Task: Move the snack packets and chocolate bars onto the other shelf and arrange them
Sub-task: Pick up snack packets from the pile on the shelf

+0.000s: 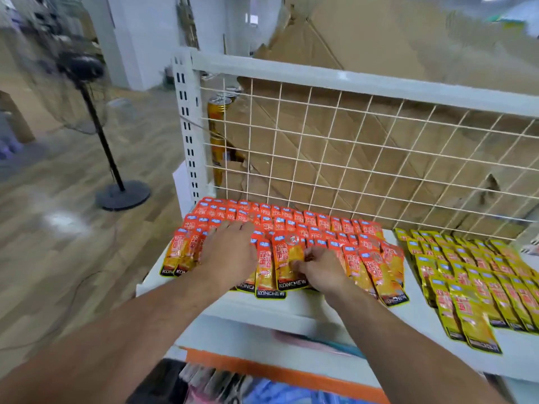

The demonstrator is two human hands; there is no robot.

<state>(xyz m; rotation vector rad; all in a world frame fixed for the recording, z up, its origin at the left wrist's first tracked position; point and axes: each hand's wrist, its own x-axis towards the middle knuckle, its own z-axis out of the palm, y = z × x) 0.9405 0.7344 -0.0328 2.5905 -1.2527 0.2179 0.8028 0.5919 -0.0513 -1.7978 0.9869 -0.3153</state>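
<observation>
Two bare hands work over one white shelf (291, 306), where dozens of orange snack packets (291, 225) lie in overlapping rows that reach from the shelf's front lip back to the wire mesh panel (350, 158) behind it. The left hand (230, 252) lies flat on the left part of these rows, its grip wide, with straight fingers pressing down on the packets. The right hand (319, 272) sits just beside it toward the middle, its grip narrow, with the fingers curled onto the upper face of a front-row packet (281, 266) printed KONCHEW along its lower edge. That packet overlaps its neighbours and hangs a little past the shelf's lip.

Further right on the same shelf, apart from the orange rows, lie rows of yellow snack packets (472, 287), set at a slant. Flattened cardboard (379, 39) stands behind the mesh, and gold cans (217, 112) stand near the slotted upright at its left end. A fan stand (122, 193) rests on the wooden floor (58, 228) to the left. Below, a lower shelf with an orange edge (262, 367) holds blurred goods.
</observation>
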